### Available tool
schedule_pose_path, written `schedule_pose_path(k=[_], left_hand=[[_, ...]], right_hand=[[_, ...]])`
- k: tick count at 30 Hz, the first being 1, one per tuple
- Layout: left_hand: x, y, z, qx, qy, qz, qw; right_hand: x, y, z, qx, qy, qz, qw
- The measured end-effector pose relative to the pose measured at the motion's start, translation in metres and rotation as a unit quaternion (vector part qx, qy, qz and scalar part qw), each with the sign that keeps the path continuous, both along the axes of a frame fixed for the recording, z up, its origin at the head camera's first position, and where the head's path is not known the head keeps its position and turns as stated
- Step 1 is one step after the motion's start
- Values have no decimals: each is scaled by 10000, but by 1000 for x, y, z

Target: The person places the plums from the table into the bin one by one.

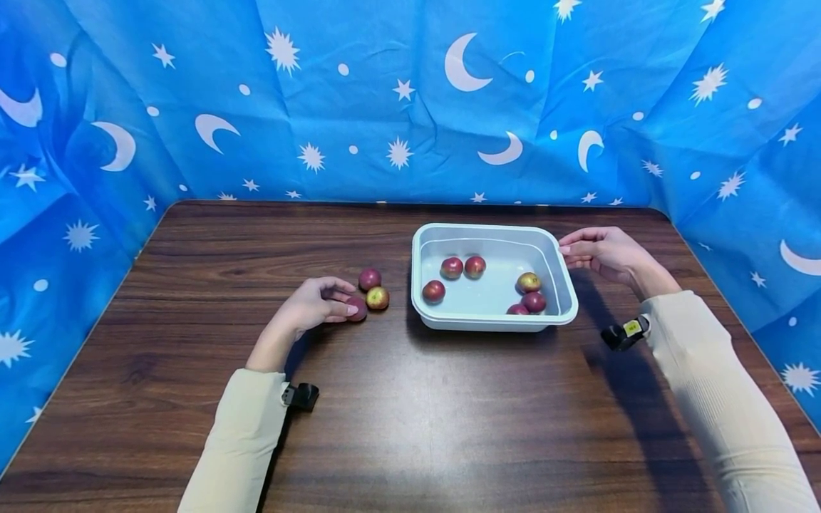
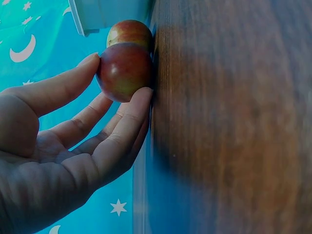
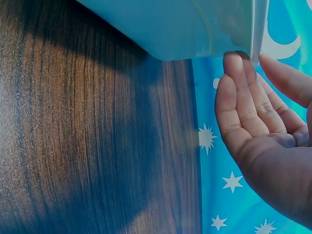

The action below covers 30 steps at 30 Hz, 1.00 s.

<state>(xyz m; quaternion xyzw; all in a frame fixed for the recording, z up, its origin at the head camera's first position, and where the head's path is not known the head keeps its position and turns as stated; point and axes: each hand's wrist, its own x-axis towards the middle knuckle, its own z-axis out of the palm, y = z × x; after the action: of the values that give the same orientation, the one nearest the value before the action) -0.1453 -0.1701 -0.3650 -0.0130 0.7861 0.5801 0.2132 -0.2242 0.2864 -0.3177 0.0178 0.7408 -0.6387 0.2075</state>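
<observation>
On the left of the table, my left hand (image 1: 312, 306) pinches a dark red passion fruit (image 1: 357, 309) between thumb and fingers. In the left wrist view this passion fruit (image 2: 124, 72) is smooth and round, close to the wood. Beside it on the table are a yellow-red passion fruit (image 1: 378, 298) and another dark red passion fruit (image 1: 370, 278). My right hand (image 1: 609, 255) grips the right rim of a white plastic tub (image 1: 494, 324), thumb on one side of the rim (image 3: 260, 29) and fingers on the other. Several passion fruits lie inside, including a yellowish one (image 1: 529, 282).
The dark wooden table (image 1: 385, 427) carries the tub right of centre. A blue cloth (image 1: 372, 107) with white moons and stars hangs behind the table and along both sides. Each wrist wears a black camera, such as the right one (image 1: 621, 336).
</observation>
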Motion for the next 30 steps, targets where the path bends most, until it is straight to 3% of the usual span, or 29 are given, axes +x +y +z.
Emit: schedule_pose_path(k=[19, 30], left_hand=[[0, -9, -1, 88, 34, 117, 9999], [-2, -14, 6, 62, -23, 263, 9996]], right_hand=[[-1, 1, -1, 47, 48, -43, 10000], [1, 0, 1, 127, 24, -13, 9999]])
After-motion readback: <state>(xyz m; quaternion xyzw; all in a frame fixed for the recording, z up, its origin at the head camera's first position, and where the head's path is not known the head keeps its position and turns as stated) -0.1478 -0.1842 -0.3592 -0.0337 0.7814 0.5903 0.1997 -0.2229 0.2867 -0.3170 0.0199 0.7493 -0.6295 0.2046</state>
